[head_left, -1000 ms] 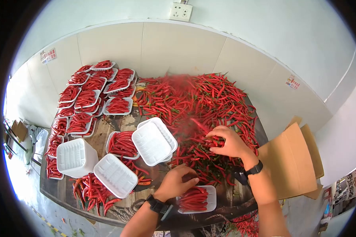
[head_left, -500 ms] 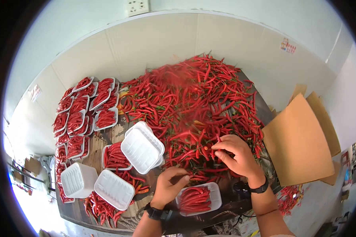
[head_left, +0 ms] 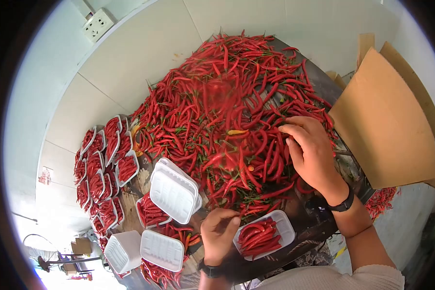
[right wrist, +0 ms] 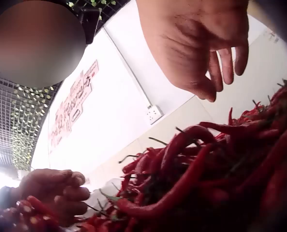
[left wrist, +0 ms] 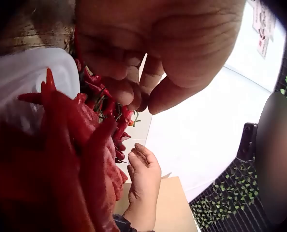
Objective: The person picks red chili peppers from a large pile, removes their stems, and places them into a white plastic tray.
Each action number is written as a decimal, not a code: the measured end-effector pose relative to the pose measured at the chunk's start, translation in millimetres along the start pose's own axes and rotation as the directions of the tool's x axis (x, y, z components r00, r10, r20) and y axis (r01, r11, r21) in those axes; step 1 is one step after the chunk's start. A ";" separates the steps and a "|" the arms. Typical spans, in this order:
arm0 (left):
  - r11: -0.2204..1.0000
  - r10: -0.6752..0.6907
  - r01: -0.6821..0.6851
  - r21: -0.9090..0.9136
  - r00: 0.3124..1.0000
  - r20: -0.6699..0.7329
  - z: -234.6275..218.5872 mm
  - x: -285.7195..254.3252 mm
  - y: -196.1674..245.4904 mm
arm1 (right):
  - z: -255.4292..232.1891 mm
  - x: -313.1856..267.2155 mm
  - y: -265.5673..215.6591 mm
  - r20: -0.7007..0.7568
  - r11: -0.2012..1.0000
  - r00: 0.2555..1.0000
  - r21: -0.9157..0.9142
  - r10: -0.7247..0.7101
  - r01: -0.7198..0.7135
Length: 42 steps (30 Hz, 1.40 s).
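Note:
My left hand [head_left: 220, 234] hovers beside a white foam tray [head_left: 287, 227] that holds a small heap of red chili peppers [head_left: 259, 237]. Its fingers are loosely bent, the thumb near the fingertips, and nothing shows between them. In the left wrist view the tray's chilies [left wrist: 80, 159] loom large below this hand. Over the right side of a big pile of loose red chilies [head_left: 188, 116] is my right hand [head_left: 311, 152], its fingers relaxed and parted from the thumb. The right wrist view has this hand [right wrist: 201, 53] above the chilies [right wrist: 177, 179], holding nothing.
Filled chili trays [head_left: 96, 186] are stacked at the table's left. Nearer stand a stack of empty white trays [head_left: 123, 251], a single empty tray [head_left: 162, 249] and more empty trays [head_left: 174, 193] lying on a filled one. An open cardboard box [head_left: 389, 125] stands at the right.
The head view has turned, so the table appears rotated. My right hand has left the chilies near the front of the pile and moved right, its fingers now parted. The left hand stays by the tray.

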<state>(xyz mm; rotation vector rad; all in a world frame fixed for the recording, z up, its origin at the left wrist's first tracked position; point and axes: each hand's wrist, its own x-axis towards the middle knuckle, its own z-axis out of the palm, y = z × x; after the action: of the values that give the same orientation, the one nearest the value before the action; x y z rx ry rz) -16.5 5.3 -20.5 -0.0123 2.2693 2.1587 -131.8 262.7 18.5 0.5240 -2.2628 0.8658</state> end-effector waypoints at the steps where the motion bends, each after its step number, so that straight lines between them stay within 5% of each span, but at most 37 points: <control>1: 1.000 -0.013 0.013 -0.026 1.000 -0.006 1.0 -0.4 -0.1 | -1.3 1.5 -1.2 -0.027 0.999 1.000 -0.044 -0.007 0.006; 9: 0.999 0.007 -0.008 -0.050 1.000 -0.019 2.4 0.6 -8.9 | -5.0 -4.0 -16.7 0.229 0.948 0.944 0.268 -0.236 0.172; 16: 0.998 -0.020 0.021 -0.052 1.000 0.019 4.0 1.5 -7.5 | -6.0 -12.4 -13.3 0.477 0.989 0.878 -0.144 0.033 0.041; 19: 1.000 -0.016 0.016 -0.026 1.000 0.022 3.9 1.9 -7.7 | -1.2 -15.6 -6.3 0.356 0.992 0.931 -0.060 -0.081 0.109; 23: 1.000 0.003 -0.003 -0.019 1.000 0.013 4.5 1.9 -8.8 | 1.0 -13.8 -5.6 0.324 0.999 0.945 0.040 -0.040 0.028; 25: 1.000 0.002 -0.002 -0.009 1.000 0.006 3.3 0.6 -7.2 | -1.7 -6.1 -11.7 0.103 0.998 0.993 0.019 -0.065 0.064; 29: 0.996 -0.009 0.007 -0.094 1.000 -0.017 2.4 -2.1 -6.1 | -0.6 -2.2 -15.4 -0.033 0.979 0.990 0.149 -0.139 0.143; 33: 0.989 0.071 -0.088 -0.115 0.987 -0.147 5.8 -2.8 1.4 | -4.0 -3.0 -25.3 -0.061 0.958 0.967 0.133 -0.249 0.255; 35: 0.985 0.132 -0.150 -0.083 0.974 -0.185 5.8 -1.1 2.8 | 2.7 -11.0 -27.7 0.063 0.912 0.964 0.345 -0.259 0.223; 37: 0.915 0.394 -0.365 0.172 0.900 -0.189 4.6 2.7 -3.6 | 8.7 -16.1 -35.0 0.075 0.885 0.966 0.422 -0.249 0.195; 42: 0.926 0.342 -0.306 0.222 0.929 -0.143 5.6 1.4 -0.8 | 20.0 -28.4 -47.6 0.196 0.777 0.937 0.620 -0.289 0.111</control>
<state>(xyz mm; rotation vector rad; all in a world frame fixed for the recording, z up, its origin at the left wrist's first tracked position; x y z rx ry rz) -17.8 10.9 -21.5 0.1951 2.7548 2.1367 -93.6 219.0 8.3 1.2287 -2.0777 1.4843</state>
